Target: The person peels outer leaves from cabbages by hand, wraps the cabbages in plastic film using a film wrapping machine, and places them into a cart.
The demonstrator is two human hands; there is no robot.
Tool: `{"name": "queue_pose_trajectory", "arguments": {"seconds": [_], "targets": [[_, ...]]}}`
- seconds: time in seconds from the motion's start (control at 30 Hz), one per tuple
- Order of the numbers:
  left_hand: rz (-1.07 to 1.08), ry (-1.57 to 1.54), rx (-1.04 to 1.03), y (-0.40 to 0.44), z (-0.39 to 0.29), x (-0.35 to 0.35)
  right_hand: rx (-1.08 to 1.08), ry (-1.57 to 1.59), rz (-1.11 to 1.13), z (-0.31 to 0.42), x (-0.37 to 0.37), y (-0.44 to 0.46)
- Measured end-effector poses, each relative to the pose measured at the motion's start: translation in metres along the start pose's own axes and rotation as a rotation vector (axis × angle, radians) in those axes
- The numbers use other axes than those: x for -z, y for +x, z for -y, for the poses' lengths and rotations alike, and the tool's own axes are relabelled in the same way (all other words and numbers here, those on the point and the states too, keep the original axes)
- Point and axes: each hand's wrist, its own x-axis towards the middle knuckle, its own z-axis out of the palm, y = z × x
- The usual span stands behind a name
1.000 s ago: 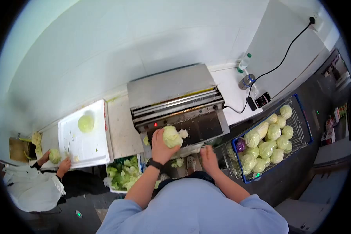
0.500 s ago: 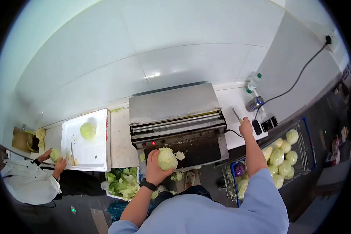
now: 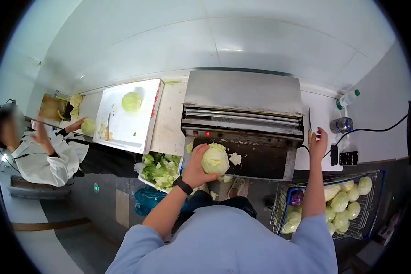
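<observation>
My left hand [image 3: 197, 168], with a dark band on its wrist, grips a pale green cabbage [image 3: 215, 160] over the dark front plate of the wrapping machine [image 3: 243, 96]. Small cabbage scraps [image 3: 235, 158] lie just right of the cabbage. My right hand [image 3: 319, 142] is over the white counter right of the machine, its fingers apart and holding nothing. Beside it lies a knife [image 3: 310, 130], blade pointing to the wall. A phone [image 3: 349, 158] and a black adapter [image 3: 334, 155] are to the right of that hand.
A co-worker [image 3: 45, 150] at the left holds a cabbage [image 3: 88, 127] beside a white tray [image 3: 147, 132] with another cabbage and a knife. Leaves fill a crate [image 3: 160, 171] below. Wrapped cabbages sit in a blue-rimmed cart [image 3: 382, 201]. Two bottles [image 3: 348, 99] stand at the back right.
My right hand has let go of the knife, which now lies on the counter. My left hand still holds the cabbage. The view has shifted, and the co-worker has raised one hand.
</observation>
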Motion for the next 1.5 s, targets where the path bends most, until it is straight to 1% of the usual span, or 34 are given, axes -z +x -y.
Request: {"name": "queue_pose_trajectory", "arguments": {"seconds": [0.03, 0.07, 0.1, 0.13, 0.17, 0.2, 0.23, 0.3, 0.37, 0.4, 0.43, 0.47, 0.5, 0.53, 0.57, 0.63, 0.7, 0.73, 0.77, 0.8, 0.87, 0.9, 0.93, 0.97, 1.03, 1.13, 1.17, 1.23, 1.3, 1.33, 1.43, 1.5], "targets": [[0.002, -0.024, -0.002, -0.004, 0.004, 0.000, -0.018, 0.127, 0.016, 0.040, 0.006, -0.025], [0.005, -0.089, 0.022, -0.006, 0.015, 0.000, 0.074, 0.159, 0.087, 0.079, 0.007, -0.055], [-0.022, -0.221, 0.074, -0.008, 0.020, -0.001, 0.165, 0.190, 0.155, 0.111, 0.004, -0.087], [-0.049, -0.353, 0.121, -0.010, 0.025, -0.002, 0.235, 0.173, 0.280, 0.130, -0.007, -0.115], [-0.076, -0.485, 0.166, -0.009, 0.030, 0.000, 0.270, 0.214, 0.460, 0.151, -0.016, -0.140], [-0.088, -0.648, 0.216, -0.012, 0.037, 0.004, 0.310, 0.143, 0.500, 0.171, -0.025, -0.158], [-0.101, -0.817, 0.268, -0.017, 0.045, 0.008, 0.350, 0.067, 0.543, 0.187, -0.032, -0.173], [-0.160, -1.130, 0.349, -0.032, 0.051, 0.017, 0.245, -0.058, 0.648, 0.209, -0.047, -0.189], [-0.266, -1.402, 0.402, -0.054, 0.050, 0.035, 0.283, -0.100, 0.639, 0.211, -0.064, -0.196], [-0.263, -1.439, 0.383, -0.066, 0.054, 0.046, 0.288, -0.120, 0.643, 0.213, -0.071, -0.197], [-0.259, -1.421, 0.356, -0.082, 0.061, 0.058, 0.293, -0.137, 0.648, 0.216, -0.078, -0.198], [-0.291, -1.451, 0.371, -0.097, 0.062, 0.071, 0.316, -0.136, 0.601, 0.223, -0.084, -0.198], [-0.322, -1.481, 0.385, -0.114, 0.063, 0.084, 0.305, -0.149, 0.599, 0.229, -0.091, -0.199], [-0.326, -1.426, 0.323, -0.135, 0.067, 0.095, 0.294, -0.162, 0.591, 0.236, -0.100, -0.198], [-0.362, -1.416, 0.347, -0.157, 0.075, 0.106, 0.286, -0.174, 0.583, 0.242, -0.110, -0.198], [-0.445, -1.418, 0.308, -0.192, 0.075, 0.128, 0.362, -0.162, 0.528, 0.256, -0.135, -0.207], [-0.545, -1.406, 0.381, -0.228, 0.079, 0.147, 0.425, -0.141, 0.513, 0.287, -0.158, -0.220], [-0.591, -1.407, 0.401, -0.245, 0.082, 0.157, 0.348, -0.125, 0.567, 0.310, -0.168, -0.231], [-0.637, -1.410, 0.421, -0.262, 0.085, 0.166, 0.370, -0.111, 0.636, 0.328, -0.184, -0.244], [-0.700, -1.415, 0.443, -0.278, 0.089, 0.174, 0.430, 0.009, 0.691, 0.342, -0.201, -0.264], [-0.812, -1.425, 0.494, -0.309, 0.100, 0.188, 0.639, 0.229, 0.784, 0.380, -0.235, -0.315], [-0.840, -1.484, 0.413, -0.325, 0.105, 0.193, 0.594, 0.236, 0.916, 0.414, -0.235, -0.336], [-0.827, -1.464, 0.370, -0.336, 0.112, 0.200, 0.620, 0.226, 1.001, 0.446, -0.229, -0.345], [-0.813, -1.441, 0.328, -0.344, 0.117, 0.209, 0.655, 0.147, 0.965, 0.451, -0.235, -0.344], [-0.860, -1.424, 0.347, -0.353, 0.118, 0.227, 0.721, -0.004, 0.891, 0.450, -0.245, -0.333], [-0.906, -1.423, 0.345, -0.375, 0.139, 0.240, 0.727, -0.336, 0.629, 0.425, -0.226, -0.281], [-0.910, -1.429, 0.338, -0.382, 0.149, 0.242, 0.722, -0.549, 0.657, 0.427, -0.217, -0.265], [-0.910, -1.477, 0.329, -0.389, 0.162, 0.248, 0.809, -0.686, 0.549, 0.400, -0.221, -0.249], [-0.900, -1.493, 0.302, -0.381, 0.170, 0.255, 0.834, -0.738, 0.547, 0.381, -0.230, -0.241], [-0.869, -1.493, 0.255, -0.378, 0.172, 0.258, 0.845, -0.765, 0.546, 0.373, -0.233, -0.238], [-0.862, -1.568, 0.256, -0.378, 0.184, 0.260, 0.910, -0.811, 0.660, 0.386, -0.228, -0.237], [-0.866, -1.618, 0.282, -0.375, 0.183, 0.264, 0.837, -0.801, 0.715, 0.390, -0.225, -0.241]]}}
